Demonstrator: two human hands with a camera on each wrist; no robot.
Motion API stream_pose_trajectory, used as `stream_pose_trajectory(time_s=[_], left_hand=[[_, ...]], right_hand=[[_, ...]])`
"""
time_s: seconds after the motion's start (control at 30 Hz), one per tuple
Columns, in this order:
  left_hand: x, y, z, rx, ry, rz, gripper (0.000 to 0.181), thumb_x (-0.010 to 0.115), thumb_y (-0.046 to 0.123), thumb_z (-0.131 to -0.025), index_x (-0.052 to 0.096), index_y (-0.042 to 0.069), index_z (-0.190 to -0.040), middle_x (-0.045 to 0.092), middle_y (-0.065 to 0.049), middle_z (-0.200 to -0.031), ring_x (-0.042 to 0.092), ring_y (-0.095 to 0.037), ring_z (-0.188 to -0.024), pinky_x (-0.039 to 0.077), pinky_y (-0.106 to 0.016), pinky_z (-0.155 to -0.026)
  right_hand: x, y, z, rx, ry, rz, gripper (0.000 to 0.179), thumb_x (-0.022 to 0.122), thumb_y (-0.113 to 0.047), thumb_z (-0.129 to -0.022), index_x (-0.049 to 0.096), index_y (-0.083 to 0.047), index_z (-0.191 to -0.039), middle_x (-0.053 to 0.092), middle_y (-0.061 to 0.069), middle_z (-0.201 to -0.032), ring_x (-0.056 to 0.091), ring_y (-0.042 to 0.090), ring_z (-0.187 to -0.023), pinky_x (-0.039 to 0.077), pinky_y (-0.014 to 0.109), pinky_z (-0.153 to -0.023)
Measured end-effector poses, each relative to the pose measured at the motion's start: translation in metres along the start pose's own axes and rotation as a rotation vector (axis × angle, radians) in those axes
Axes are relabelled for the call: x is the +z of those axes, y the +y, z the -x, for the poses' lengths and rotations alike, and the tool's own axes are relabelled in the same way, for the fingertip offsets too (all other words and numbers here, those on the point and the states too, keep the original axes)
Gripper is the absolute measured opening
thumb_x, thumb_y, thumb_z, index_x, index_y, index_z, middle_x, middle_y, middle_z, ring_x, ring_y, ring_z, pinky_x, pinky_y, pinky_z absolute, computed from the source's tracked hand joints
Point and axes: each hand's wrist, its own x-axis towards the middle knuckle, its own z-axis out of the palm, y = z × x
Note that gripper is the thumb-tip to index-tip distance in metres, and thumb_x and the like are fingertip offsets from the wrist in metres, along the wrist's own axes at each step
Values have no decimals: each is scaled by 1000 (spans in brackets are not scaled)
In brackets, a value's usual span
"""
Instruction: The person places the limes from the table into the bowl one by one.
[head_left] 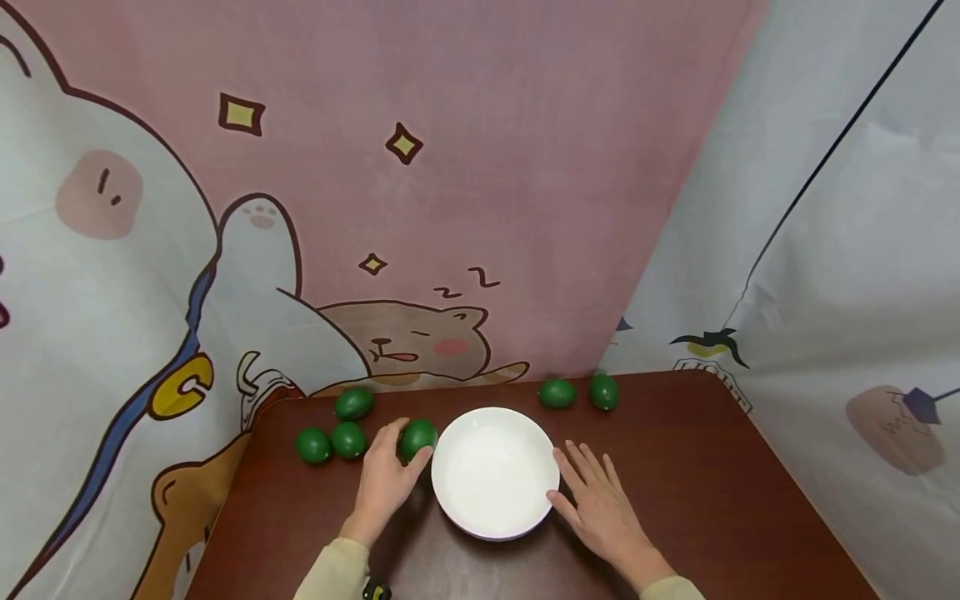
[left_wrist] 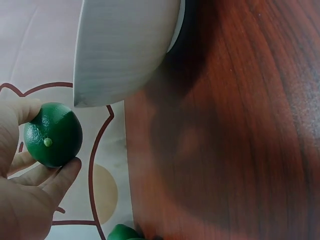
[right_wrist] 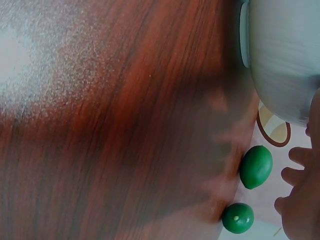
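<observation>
A white bowl [head_left: 495, 473] stands on the table between my two hands. My left hand [head_left: 386, 478] holds a green lime [left_wrist: 53, 135] between thumb and fingertips, just left of the bowl's rim. In the left wrist view this lime's pale stem nub faces the camera and the bowl's side [left_wrist: 125, 50] rises beside it. On the other side, my right hand [head_left: 600, 510] has its fingers spread, thumb and fingertips right at the bowl's rim. The inside of the bowl shows only plain white.
Left of my left hand lie three more limes, one of them a lime [head_left: 313, 446] at the outer edge. Beyond the bowl to the right are a lime [head_left: 557, 392] and another lime [head_left: 603, 392]. The brown wooden table [head_left: 720, 483] meets a printed cloth [head_left: 585, 208] behind.
</observation>
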Motion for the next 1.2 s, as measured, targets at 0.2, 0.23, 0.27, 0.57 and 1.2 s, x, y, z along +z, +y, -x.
stream_pose_trajectory(time_s=[0.2, 0.23, 0.27, 0.57, 1.2], left_hand=[[1, 7, 1, 10, -12, -2, 59, 84, 23, -88, 60, 2, -137, 64, -16, -125, 61, -23, -88, 56, -40, -78], [1, 8, 1, 10, -13, -4, 59, 85, 24, -88, 60, 3, -137, 64, -16, -126, 61, -23, -90, 56, -40, -79], [1, 9, 2, 11, -15, -4, 59, 85, 24, -87, 60, 3, -136, 64, -16, -126, 61, -23, -92, 56, -41, -80], [3, 21, 5, 28, -52, -7, 59, 85, 25, -87, 61, 4, -135, 64, -11, -123, 63, -23, -96, 57, -41, -82], [19, 32, 10, 98, -92, -38, 55, 86, 26, -86, 64, 4, -131, 65, -9, -120, 67, -23, -102, 59, -43, -87]], right_hand=[[1, 0, 0, 13, -12, -5, 70, 61, -50, -101, 45, -14, -158, 41, 16, -162, 35, 41, -150, 16, 64, -122], [1, -1, 1, 14, -13, -5, 70, 61, -51, -101, 45, -14, -158, 41, 16, -162, 35, 41, -150, 16, 64, -122], [1, -1, 0, 14, -14, -8, 70, 61, -50, -101, 44, -14, -158, 41, 16, -162, 35, 41, -150, 16, 64, -122], [3, 0, -1, 10, -13, 10, 70, 60, -52, -101, 44, -15, -158, 41, 14, -162, 34, 39, -151, 15, 64, -122], [3, 2, -3, -7, 11, 3, 70, 61, -50, -100, 45, -14, -158, 42, 14, -162, 35, 39, -151, 18, 64, -122]])
